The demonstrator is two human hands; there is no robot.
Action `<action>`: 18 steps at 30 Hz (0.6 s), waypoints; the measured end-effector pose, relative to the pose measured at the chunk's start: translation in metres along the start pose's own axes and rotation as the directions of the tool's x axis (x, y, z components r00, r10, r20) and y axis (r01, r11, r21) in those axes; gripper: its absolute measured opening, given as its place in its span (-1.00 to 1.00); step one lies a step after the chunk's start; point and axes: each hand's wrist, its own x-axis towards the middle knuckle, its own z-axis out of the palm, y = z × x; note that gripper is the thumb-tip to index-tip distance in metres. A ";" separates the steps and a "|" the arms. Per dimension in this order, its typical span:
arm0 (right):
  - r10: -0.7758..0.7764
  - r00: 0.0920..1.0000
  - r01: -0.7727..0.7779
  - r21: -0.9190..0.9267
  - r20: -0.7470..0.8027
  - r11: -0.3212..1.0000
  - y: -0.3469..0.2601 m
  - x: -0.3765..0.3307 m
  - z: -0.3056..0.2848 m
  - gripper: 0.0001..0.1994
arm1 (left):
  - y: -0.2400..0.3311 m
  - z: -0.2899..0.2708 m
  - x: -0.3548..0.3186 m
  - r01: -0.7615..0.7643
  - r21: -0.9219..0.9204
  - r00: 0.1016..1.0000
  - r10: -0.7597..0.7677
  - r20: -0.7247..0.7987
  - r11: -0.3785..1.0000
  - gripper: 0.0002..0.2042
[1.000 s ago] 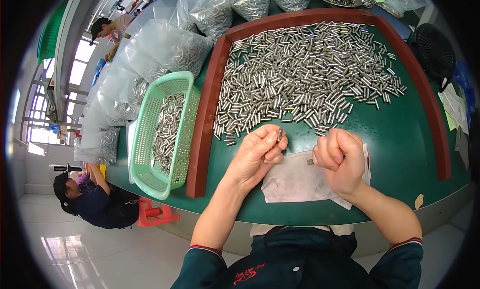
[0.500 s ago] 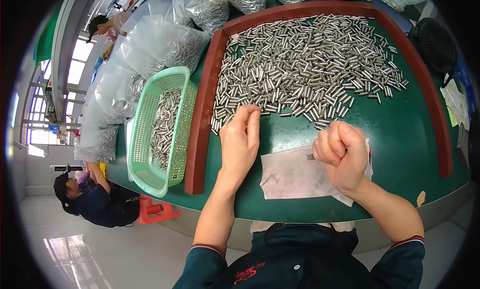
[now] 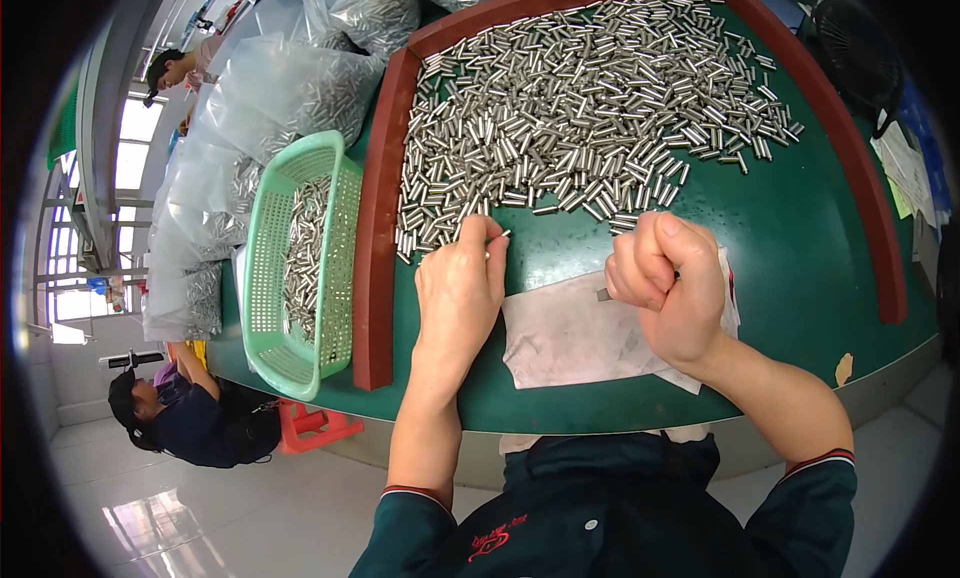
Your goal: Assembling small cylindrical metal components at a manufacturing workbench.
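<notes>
A great many short, shiny metal pins (image 3: 560,108) lie spread over the green table. At the near left edge of this pile, my left hand (image 3: 455,293) is closed, thumb against fingers, and the bright end of a metal pin (image 3: 505,235) shows at its fingertips. My right hand (image 3: 675,288) makes a fist above a stained pale cloth (image 3: 570,343); whatever may be inside is hidden. Beside that fist a small grey piece (image 3: 603,294) shows against the cloth; I cannot tell whether it is held or just lying there.
Dark red strips (image 3: 378,248) border the pile on its left, far and right sides. Left of it stands a green plastic basket (image 3: 335,313) with pins inside. Clear bags of pins (image 3: 300,93) line the far left, a black fan (image 3: 858,63) the far right. Two people sit at left.
The whole view has shifted a little, moving the table and basket slightly left. My left hand has turned slightly, and a pin end now shows at its fingertips. My right hand stays closed.
</notes>
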 end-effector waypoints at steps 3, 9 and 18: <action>0.009 1.000 -0.009 0.000 -0.007 1.000 0.001 0.000 -0.002 -0.63 | 0.023 -0.010 -0.008 0.074 -0.419 0.976 0.020 0.216 0.905 -0.94; -0.028 0.999 0.027 0.083 0.018 0.996 0.002 -0.002 -0.002 -0.63 | 0.032 0.003 -0.015 -0.100 -0.371 0.937 0.214 0.278 0.923 -0.89; -0.091 0.995 0.090 0.021 0.044 0.996 0.006 -0.002 -0.002 -0.61 | 0.033 0.003 -0.015 -0.100 -0.375 0.938 0.213 0.273 0.921 -0.88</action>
